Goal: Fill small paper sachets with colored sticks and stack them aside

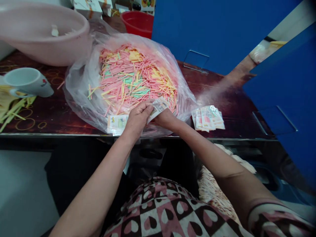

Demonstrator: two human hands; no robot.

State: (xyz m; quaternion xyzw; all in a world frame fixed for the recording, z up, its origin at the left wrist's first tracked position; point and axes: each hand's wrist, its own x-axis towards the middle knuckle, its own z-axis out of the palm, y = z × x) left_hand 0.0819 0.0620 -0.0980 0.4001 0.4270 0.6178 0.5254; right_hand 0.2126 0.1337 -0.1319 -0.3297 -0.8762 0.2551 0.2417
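A clear plastic bag (81, 85) lies open on the dark wooden table (49, 115), full of thin pink, yellow and green sticks (134, 77). At the bag's near edge both hands meet on a small clear printed packet (159, 107). My left hand (138, 118) pinches the packet's left side with closed fingers. My right hand (165, 118) grips it from below and is partly hidden behind it. Another printed packet (117, 124) lies flat just left of my left hand.
A pile of filled packets (208, 118) lies right of the bag. A white mug (27, 82) and loose yellow sticks (12, 110) are at the left, a pink basin (44, 33) behind them, a red bowl (138, 21) at the back. Blue cabinets (271, 82) stand right.
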